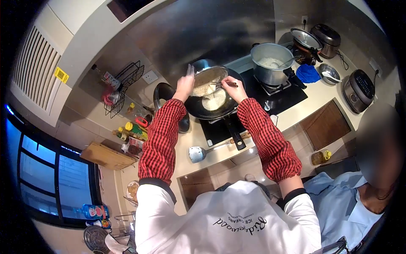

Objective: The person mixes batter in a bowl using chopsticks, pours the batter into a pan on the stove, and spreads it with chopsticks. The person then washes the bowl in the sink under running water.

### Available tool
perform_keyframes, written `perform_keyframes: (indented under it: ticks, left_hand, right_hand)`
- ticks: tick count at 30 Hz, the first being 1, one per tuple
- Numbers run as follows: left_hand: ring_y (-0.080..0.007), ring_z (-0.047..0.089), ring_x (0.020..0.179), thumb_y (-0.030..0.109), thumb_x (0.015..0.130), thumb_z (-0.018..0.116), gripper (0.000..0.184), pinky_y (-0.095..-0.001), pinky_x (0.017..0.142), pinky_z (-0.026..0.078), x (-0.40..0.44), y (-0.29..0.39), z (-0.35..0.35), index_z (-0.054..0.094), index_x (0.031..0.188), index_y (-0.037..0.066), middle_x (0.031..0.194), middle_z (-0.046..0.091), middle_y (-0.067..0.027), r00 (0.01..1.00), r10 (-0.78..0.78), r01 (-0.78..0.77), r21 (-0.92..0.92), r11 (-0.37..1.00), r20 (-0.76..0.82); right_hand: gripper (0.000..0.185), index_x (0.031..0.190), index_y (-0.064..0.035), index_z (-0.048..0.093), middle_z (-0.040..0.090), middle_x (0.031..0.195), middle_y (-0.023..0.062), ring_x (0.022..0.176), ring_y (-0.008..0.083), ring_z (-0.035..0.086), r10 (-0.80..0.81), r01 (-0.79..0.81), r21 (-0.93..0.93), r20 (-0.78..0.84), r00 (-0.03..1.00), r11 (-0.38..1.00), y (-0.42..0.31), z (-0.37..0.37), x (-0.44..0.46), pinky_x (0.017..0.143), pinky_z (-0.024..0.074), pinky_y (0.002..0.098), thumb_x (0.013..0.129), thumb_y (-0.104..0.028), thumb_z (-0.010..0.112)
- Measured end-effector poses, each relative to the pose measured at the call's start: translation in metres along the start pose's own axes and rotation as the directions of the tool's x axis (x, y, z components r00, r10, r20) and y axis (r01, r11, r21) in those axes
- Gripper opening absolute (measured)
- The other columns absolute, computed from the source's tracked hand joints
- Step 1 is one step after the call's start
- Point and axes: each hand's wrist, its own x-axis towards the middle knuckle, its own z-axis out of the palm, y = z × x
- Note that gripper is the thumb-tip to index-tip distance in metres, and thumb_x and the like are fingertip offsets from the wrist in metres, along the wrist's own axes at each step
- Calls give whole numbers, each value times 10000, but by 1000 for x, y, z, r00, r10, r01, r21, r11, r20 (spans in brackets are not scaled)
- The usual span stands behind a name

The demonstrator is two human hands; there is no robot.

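Observation:
My left hand (186,84) grips the rim of a metal bowl (207,67), which is tipped over a black wok (207,113). Pale, thick food lies in the tilted bowl, and more of it (214,100) sits in the wok below. In my right hand (235,88) is a thin dark utensil (230,84), its far end at the food by the bowl's lower edge. The wok rests on the black hob, its handle (233,132) pointing towards me. Whether the utensil is chopsticks or a fork, I cannot tell.
A large pot (270,67) with a ladle stands on the right burner. Left of the wok leans a dark lid (164,101). A spatula (198,154) lies along the counter's front edge. Another person in a blue shirt (338,203) is close on the right.

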Motion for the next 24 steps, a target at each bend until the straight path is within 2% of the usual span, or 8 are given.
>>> perform_keyframes:
  ticks: [10,16,19,21,22,24]
  left_hand:
    - [-324,621,683,30,748,441,491,-389,618,520,5,6,-18,334,1221,-43,1335,290,-211,999,49,-47,83,995,-14]
    - [-325,621,675,-3,729,450,500,-390,614,521,7,5,-25,331,1211,-60,1329,296,-219,995,94,-91,90,992,-29]
    - [-329,620,670,2,733,448,518,-393,612,522,6,6,-29,326,1236,-22,1332,290,-220,996,87,-84,98,992,-33]
    - [-369,594,737,39,756,507,609,-416,658,510,7,7,-33,273,1312,119,1372,241,-171,998,-2,0,34,999,56]
    - [-369,594,737,39,756,507,609,-416,658,510,7,7,-35,273,1312,119,1372,241,-171,999,3,-4,37,999,50]
    - [-382,590,729,34,746,523,652,-416,660,512,4,7,-36,268,1321,208,1370,242,-177,1000,-5,5,30,1000,4]
  right_hand:
    - [115,837,16,567,600,691,83,638,103,556,-113,115,-34,58,992,993,-22,3,0,588,435,237,808,-93,548]
    - [106,835,12,557,584,683,114,594,157,555,-231,235,-104,52,972,966,-26,4,0,553,424,261,801,-88,551]
    - [104,830,11,549,577,696,128,586,206,553,-263,270,-153,64,963,951,-30,4,-1,546,425,271,797,-88,552]
    - [99,829,6,542,569,708,134,596,235,558,-312,324,-255,87,946,911,-32,4,0,543,431,291,794,-86,550]
    - [99,829,6,542,569,708,134,596,235,558,-318,328,-256,83,945,909,-34,3,2,543,431,291,794,-86,550]
    - [96,830,-1,538,558,711,140,613,256,564,-301,324,-260,125,945,910,-34,2,2,551,439,311,795,-90,546]
